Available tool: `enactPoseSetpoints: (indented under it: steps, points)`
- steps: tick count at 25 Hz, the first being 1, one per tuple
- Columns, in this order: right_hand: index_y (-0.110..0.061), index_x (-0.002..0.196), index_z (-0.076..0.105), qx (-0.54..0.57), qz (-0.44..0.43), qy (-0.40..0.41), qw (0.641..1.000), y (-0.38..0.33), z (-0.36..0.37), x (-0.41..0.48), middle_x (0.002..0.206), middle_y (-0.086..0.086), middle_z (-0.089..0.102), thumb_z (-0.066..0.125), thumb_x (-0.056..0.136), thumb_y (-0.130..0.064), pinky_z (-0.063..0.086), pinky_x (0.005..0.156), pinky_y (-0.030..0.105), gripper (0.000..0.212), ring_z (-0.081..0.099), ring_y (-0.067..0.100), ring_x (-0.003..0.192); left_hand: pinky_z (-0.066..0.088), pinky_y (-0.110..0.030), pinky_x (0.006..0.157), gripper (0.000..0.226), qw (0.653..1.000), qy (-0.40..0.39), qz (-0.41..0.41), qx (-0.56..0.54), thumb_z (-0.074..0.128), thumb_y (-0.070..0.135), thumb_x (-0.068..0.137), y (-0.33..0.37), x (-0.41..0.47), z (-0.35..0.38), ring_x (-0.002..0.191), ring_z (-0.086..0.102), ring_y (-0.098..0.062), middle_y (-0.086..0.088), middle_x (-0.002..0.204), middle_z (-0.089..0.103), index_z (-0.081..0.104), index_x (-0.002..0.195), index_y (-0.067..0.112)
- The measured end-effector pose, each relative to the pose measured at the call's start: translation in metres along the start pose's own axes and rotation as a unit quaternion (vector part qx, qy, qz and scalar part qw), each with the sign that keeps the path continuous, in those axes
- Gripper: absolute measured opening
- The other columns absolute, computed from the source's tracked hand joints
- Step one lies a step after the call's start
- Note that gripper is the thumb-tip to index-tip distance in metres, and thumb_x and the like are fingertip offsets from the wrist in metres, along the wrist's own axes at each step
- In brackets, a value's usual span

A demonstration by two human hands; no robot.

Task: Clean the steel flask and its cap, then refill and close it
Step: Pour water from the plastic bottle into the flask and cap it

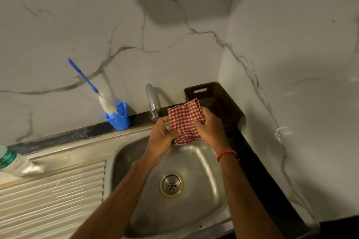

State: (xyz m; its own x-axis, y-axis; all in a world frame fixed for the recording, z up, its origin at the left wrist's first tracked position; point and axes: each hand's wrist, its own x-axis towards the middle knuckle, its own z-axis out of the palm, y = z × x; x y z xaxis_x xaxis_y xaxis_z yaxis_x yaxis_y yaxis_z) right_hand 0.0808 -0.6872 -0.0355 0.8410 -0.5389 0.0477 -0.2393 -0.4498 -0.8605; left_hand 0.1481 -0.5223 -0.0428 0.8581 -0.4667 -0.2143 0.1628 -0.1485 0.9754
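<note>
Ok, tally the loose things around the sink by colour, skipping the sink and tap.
Blue: 2, the brush and the cup holding it.
Red-and-white check: 1, the cloth.
Dark brown: 1, the basket.
Green label: 1, the bottle at the left edge.
Total: 5.

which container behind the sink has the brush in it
The blue cup left of the tap, with the brush standing in it; the brown basket to the right shows none.

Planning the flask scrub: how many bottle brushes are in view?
1. The blue-handled brush stands bristles-down in the blue cup on the ledge left of the tap. Another could be hidden in the dark basket, partly behind the checked cloth.
</note>
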Motion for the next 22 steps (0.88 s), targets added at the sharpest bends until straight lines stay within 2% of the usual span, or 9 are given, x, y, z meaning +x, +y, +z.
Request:
enactPoseSetpoints:
  steps: [4, 7, 9, 12, 14, 15, 18, 20, 22]
  points:
    - [-0.021, 0.145, 0.046, -0.028, -0.022, 0.084, 0.996, 0.011, -0.011, 0.025, 0.13, 0.006, 0.062, 0.054, 0.099, -0.014, 0.06, 0.087, 0.042, 0.047, 0.063, 0.021, 0.114, 0.064, -0.036, 0.077, 0.046, 0.999, 0.009, 0.032, 0.032, 0.075, 0.009, 0.088, 0.012, 0.034, 0.024, 0.093, 0.074, -0.014, -0.002, 0.106, 0.073, 0.055, 0.129, 0.017]
    - [-0.022, 0.147, 0.043, -0.051, -0.024, 0.12, 0.991, 0.015, -0.019, 0.046, 0.134, 0.007, 0.06, 0.055, 0.099, -0.014, 0.06, 0.088, 0.044, 0.051, 0.061, 0.024, 0.117, 0.063, -0.037, 0.081, 0.044, 0.998, 0.004, 0.05, 0.047, 0.072, 0.006, 0.089, 0.021, 0.056, 0.039, 0.088, 0.074, -0.009, 0.001, 0.095, 0.076, 0.057, 0.13, 0.015]
    - [-0.021, 0.147, 0.043, -0.066, -0.024, 0.141, 0.988, 0.019, -0.025, 0.061, 0.136, 0.007, 0.059, 0.055, 0.099, -0.014, 0.058, 0.092, 0.041, 0.05, 0.06, 0.025, 0.12, 0.063, -0.034, 0.08, 0.043, 0.997, -0.01, 0.058, 0.051, 0.07, 0.005, 0.09, 0.026, 0.071, 0.048, 0.089, 0.074, -0.008, 0.001, 0.096, 0.076, 0.058, 0.13, 0.016]
    - [-0.018, 0.148, 0.041, -0.075, -0.008, 0.154, 0.985, 0.029, -0.037, 0.081, 0.141, 0.007, 0.056, 0.055, 0.1, -0.019, 0.054, 0.099, 0.043, 0.05, 0.056, 0.026, 0.126, 0.061, -0.03, 0.085, 0.046, 0.993, -0.032, 0.074, 0.091, 0.073, 0.017, 0.091, 0.032, 0.093, 0.06, 0.1, 0.071, -0.008, 0.003, 0.112, 0.073, 0.057, 0.134, 0.017]
    - [-0.018, 0.15, 0.037, -0.142, 0.019, 0.144, 0.979, 0.039, -0.044, 0.089, 0.139, 0.01, 0.058, 0.057, 0.099, -0.032, 0.054, 0.097, 0.049, 0.056, 0.057, 0.029, 0.125, 0.054, -0.031, 0.096, 0.048, 0.984, -0.04, 0.081, 0.153, 0.074, 0.028, 0.091, 0.031, 0.104, 0.064, 0.115, 0.063, -0.011, 0.003, 0.128, 0.066, 0.059, 0.135, 0.018]
    - [-0.019, 0.149, 0.037, -0.179, 0.03, 0.138, 0.974, 0.045, -0.047, 0.091, 0.137, 0.01, 0.059, 0.058, 0.098, -0.037, 0.053, 0.097, 0.051, 0.059, 0.057, 0.031, 0.125, 0.05, -0.027, 0.097, 0.044, 0.98, -0.042, 0.084, 0.174, 0.073, 0.03, 0.091, 0.03, 0.106, 0.064, 0.118, 0.058, -0.011, 0.004, 0.131, 0.062, 0.061, 0.132, 0.018]
    - [-0.019, 0.144, 0.045, -0.16, 0.033, 0.132, 0.978, 0.052, -0.047, 0.087, 0.136, 0.009, 0.06, 0.06, 0.096, -0.04, 0.052, 0.099, 0.048, 0.054, 0.056, 0.03, 0.126, 0.042, -0.012, 0.083, 0.032, 0.974, -0.041, 0.093, 0.2, 0.073, 0.026, 0.091, 0.021, 0.106, 0.06, 0.118, 0.055, -0.009, 0.004, 0.13, 0.058, 0.065, 0.122, 0.021]
    - [-0.018, 0.139, 0.052, -0.155, 0.01, 0.119, 0.981, 0.049, -0.039, 0.08, 0.132, 0.009, 0.062, 0.061, 0.097, -0.038, 0.052, 0.099, 0.045, 0.048, 0.056, 0.029, 0.124, 0.044, -0.012, 0.079, 0.032, 0.971, -0.041, 0.103, 0.21, 0.074, 0.025, 0.09, 0.017, 0.102, 0.056, 0.117, 0.058, -0.011, 0.002, 0.128, 0.059, 0.065, 0.121, 0.021]
    - [-0.016, 0.136, 0.056, -0.142, -0.011, 0.107, 0.984, 0.044, -0.028, 0.071, 0.127, 0.01, 0.063, 0.062, 0.096, -0.036, 0.054, 0.097, 0.046, 0.044, 0.057, 0.029, 0.121, 0.045, -0.01, 0.075, 0.03, 0.968, -0.036, 0.117, 0.219, 0.074, 0.024, 0.091, 0.017, 0.094, 0.05, 0.111, 0.059, -0.005, 0.006, 0.123, 0.061, 0.065, 0.12, 0.022]
